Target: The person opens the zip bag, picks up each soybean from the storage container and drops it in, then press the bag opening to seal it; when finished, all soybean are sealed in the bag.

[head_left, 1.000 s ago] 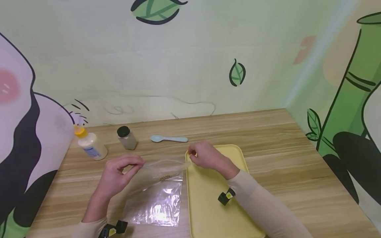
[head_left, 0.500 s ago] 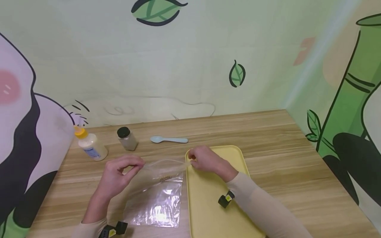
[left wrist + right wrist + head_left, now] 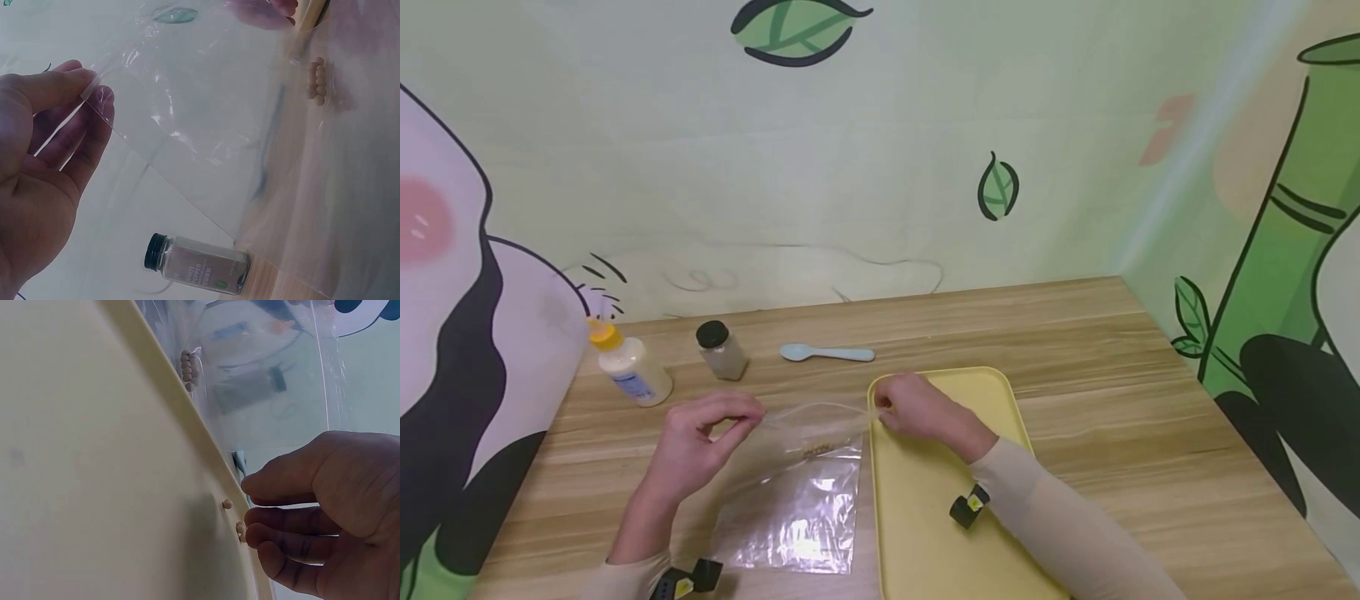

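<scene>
A clear plastic bag (image 3: 790, 517) is stretched between my hands, its lower part lying on the table. My left hand (image 3: 696, 437) pinches its upper left corner between thumb and fingers. At the other upper corner, over the tray's edge, my right hand (image 3: 921, 408) grips the bag; its exact hold is partly hidden behind the thumb. Several small light-brown balls (image 3: 317, 81) sit together inside the bag. In the right wrist view, a loose ball (image 3: 227, 504) and a few more lie by the tray's rim, close to my right fingertips.
A yellow tray (image 3: 947, 517) lies to the bag's right. Behind stand a yellow-capped bottle (image 3: 632, 371) and a black-lidded jar (image 3: 722, 354), labelled white pepper. A pale blue spoon (image 3: 826, 353) lies near the wall. A painted wall (image 3: 880, 150) closes off the back.
My right hand has moved slightly down toward the bag's corner, and its fingers have drawn in. My left hand and the bag have hardly moved.
</scene>
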`<state>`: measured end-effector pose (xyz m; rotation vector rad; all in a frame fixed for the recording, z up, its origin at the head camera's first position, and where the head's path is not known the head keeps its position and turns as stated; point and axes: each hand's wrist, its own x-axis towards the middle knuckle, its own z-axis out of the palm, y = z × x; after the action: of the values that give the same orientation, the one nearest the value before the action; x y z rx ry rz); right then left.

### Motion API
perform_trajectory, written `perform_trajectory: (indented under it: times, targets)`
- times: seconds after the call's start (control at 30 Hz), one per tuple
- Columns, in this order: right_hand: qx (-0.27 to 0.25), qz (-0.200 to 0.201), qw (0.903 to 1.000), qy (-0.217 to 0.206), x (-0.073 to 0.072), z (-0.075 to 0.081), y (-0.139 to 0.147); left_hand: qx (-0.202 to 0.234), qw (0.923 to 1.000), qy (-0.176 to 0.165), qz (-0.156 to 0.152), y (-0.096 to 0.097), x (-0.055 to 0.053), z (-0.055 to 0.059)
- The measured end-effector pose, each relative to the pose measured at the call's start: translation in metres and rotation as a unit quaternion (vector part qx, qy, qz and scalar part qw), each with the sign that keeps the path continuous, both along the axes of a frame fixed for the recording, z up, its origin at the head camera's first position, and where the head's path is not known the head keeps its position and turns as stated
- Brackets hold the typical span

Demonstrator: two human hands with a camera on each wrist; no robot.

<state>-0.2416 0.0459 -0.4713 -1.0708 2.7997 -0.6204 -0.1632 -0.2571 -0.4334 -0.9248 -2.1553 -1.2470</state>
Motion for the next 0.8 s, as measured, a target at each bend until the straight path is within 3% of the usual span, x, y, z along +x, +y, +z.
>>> perform_trajectory:
  times: [0.2,0.8]
  targets:
    - [0.006,0.003,1.0000,-0.007,0.0017,-0.0019,-0.0016,-0.005,0.9999,-0.016,0.004,-0.0011,0.0002,-0.0005]
    - [0.030,0.028,0.9990,0.016,0.0007,-0.0097,-0.0040,0.000,0.9999,-0.009,-0.005,-0.0004,-0.0004,-0.0002]
